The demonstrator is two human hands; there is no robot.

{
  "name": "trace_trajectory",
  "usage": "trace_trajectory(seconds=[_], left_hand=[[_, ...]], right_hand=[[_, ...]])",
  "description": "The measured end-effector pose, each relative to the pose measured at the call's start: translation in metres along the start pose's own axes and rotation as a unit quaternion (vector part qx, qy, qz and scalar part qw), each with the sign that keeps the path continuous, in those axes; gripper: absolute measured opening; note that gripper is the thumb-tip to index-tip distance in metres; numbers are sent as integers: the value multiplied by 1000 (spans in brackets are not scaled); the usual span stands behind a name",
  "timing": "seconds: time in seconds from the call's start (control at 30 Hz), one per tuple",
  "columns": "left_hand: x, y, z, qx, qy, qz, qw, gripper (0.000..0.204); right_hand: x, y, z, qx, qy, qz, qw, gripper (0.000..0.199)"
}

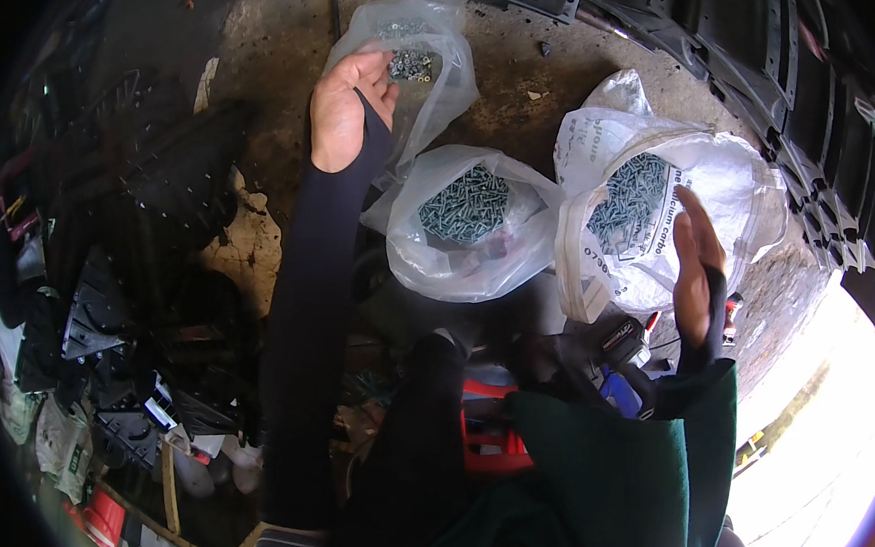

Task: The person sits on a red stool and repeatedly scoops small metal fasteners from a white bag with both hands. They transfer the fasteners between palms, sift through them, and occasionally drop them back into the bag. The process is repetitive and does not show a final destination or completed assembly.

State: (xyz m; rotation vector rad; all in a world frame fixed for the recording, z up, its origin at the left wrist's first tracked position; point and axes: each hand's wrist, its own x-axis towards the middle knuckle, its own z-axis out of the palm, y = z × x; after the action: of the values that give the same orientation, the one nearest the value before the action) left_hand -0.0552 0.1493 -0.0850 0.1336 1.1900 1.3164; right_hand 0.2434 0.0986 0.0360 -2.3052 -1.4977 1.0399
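My left hand [346, 109] reaches to the near left edge of a clear plastic bag [450, 72] with small metal nuts [410, 67] in it. Its fingers are curled at the bag's mouth, and what they hold, if anything, is hidden. My right hand [698, 273] is over the right side of a white woven sack [743, 190], its fingers stretched out with nothing in them. Dark grey screws [633, 196] lie inside that sack. Between the hands stands another clear plastic bag [498, 280], open at the top, with similar screws [465, 204] in it.
Cordless power tools [622, 342] lie below the sack, near my right forearm. Black perforated metal parts [755, 63] line the far right. Black angular parts [99, 304] are piled on the left. A red plastic object [492, 426] shows beside my legs.
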Motion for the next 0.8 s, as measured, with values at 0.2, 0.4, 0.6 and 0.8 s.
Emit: trace_trajectory(seconds=[0.2, 0.4, 0.6, 0.8], left_hand=[[-56, -1, -8, 186, -36, 61, 980, 52], [-133, -36, -18, 554, 35, 334, 762, 42], [-156, -67, -33, 600, 116, 258, 749, 48], [-151, -82, -28, 584, 134, 293, 745, 42]], right_hand=[[-49, 4, 12, 333, -365, -324, 807, 32], [-45, 45, 157, 29, -236, -313, 919, 38], [1, 64, 227, -142, -52, -415, 897, 44], [9, 68, 246, -133, 77, -486, 860, 33]])
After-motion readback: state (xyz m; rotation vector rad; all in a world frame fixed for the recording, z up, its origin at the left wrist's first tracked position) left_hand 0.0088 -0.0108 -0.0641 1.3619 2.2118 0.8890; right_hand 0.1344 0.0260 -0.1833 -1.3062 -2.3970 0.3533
